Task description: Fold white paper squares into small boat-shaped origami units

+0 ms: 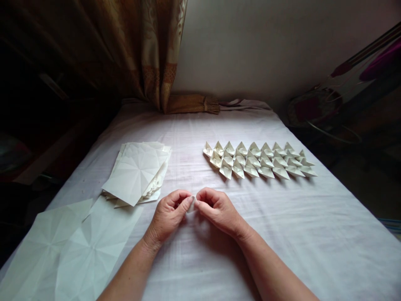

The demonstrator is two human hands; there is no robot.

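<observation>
My left hand and my right hand meet at the middle of the white cloth, fingers curled and pinched together on a small folded white paper piece held between them. Most of that piece is hidden by my fingers. Beyond my right hand lie several small folded white paper boats, set close together in rows. To the left of my left hand sits a stack of creased white paper squares.
Two large creased white sheets lie flat at the near left. The white cloth covers a table or bed. A brown curtain hangs at the back, and dark furniture stands on both sides.
</observation>
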